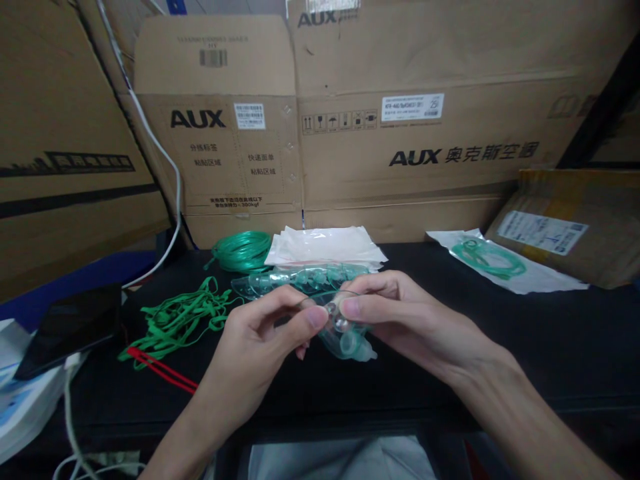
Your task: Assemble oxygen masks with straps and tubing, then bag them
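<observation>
Between both hands, above the black tabletop, is a clear green plastic oxygen mask (333, 343) with a short round connector at its lower side. My left hand (273, 330) pinches its left part between thumb and fingers. My right hand (395, 320) grips the other side, its thumb pressed near shiny round spots at the middle. Fingers cover much of the mask's upper part. Just behind the hands lies a row of nested clear green masks (305, 276). To the left is a tangled heap of green elastic straps (187, 313).
Coiled green tubing (243, 251) and a stack of white pouches (325, 245) stand at the back. A pouch with green tubing (493, 260) lies right, beside a cardboard box (565, 227). Left are a red cord (163, 370), a dark flat device (75, 327) and white cables (170, 160).
</observation>
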Action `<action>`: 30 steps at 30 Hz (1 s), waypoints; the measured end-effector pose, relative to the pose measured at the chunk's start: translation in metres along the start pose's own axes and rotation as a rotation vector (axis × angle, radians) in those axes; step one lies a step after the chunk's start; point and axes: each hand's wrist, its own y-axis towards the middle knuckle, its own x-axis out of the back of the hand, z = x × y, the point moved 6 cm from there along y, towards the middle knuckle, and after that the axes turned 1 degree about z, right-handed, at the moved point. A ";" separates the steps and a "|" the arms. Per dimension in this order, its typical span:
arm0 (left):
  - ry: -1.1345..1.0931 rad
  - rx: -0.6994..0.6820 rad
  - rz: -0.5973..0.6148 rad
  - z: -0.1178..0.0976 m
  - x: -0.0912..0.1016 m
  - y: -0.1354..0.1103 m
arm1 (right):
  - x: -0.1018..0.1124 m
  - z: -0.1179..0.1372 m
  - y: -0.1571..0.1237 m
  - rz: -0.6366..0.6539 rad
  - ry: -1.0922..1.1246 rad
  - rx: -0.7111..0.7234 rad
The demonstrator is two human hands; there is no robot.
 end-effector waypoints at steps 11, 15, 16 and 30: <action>0.167 -0.112 -0.023 -0.008 0.001 -0.003 | -0.003 -0.001 0.000 0.034 -0.041 0.046; 0.279 -0.225 -0.011 -0.016 -0.002 -0.006 | -0.004 0.004 -0.004 0.025 -0.144 0.070; 0.293 -0.254 -0.001 -0.017 -0.002 -0.006 | -0.004 0.005 -0.005 0.027 -0.145 0.080; 0.115 -0.402 0.187 -0.019 0.000 -0.009 | -0.008 0.008 -0.009 0.133 0.029 0.179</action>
